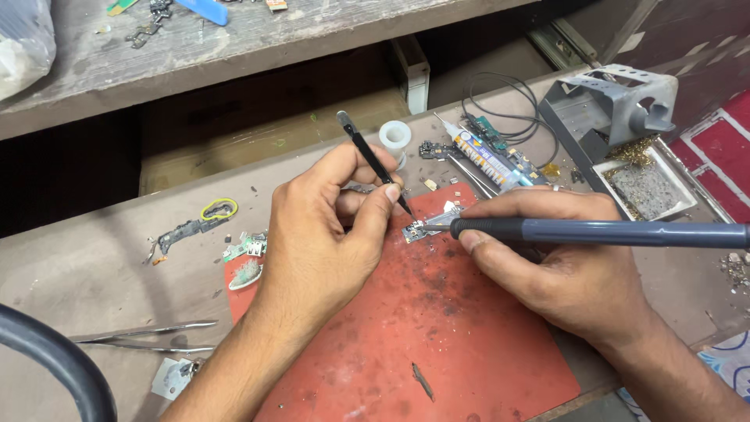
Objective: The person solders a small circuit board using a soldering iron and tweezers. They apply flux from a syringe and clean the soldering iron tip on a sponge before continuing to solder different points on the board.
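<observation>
Red silicone matting (437, 328), scuffed and dusted with grey residue, lies under both hands on a worn brown workbench (86, 266). On its upper edge sits a small circuit board (416, 231), a thin strip of pale metal and dark parts, flat on the mat between the two hands. The left hand (324, 234) is closed in a pinch around black tweezers (373, 162), thumb and forefinger pressing their slim matte shafts, the points down at the board. The right hand (558, 262) is curled in a pen grip around a soldering iron (594, 232), a long smooth grey barrel whose bright metal tip touches or nearly touches the board; which, I cannot tell. Judging by this, the work on the board is under way rather than finished: the board remains pinned, with both tools on it. Around lie a white plastic spool (395, 137), a printed tube with a needle nozzle (480, 156), a grey metal iron stand (617, 105) with brassy cleaning wool (631, 151), steel tweezers (144, 337) at the near left, other board scraps (248, 248), and a coiled black cable (500, 98).
</observation>
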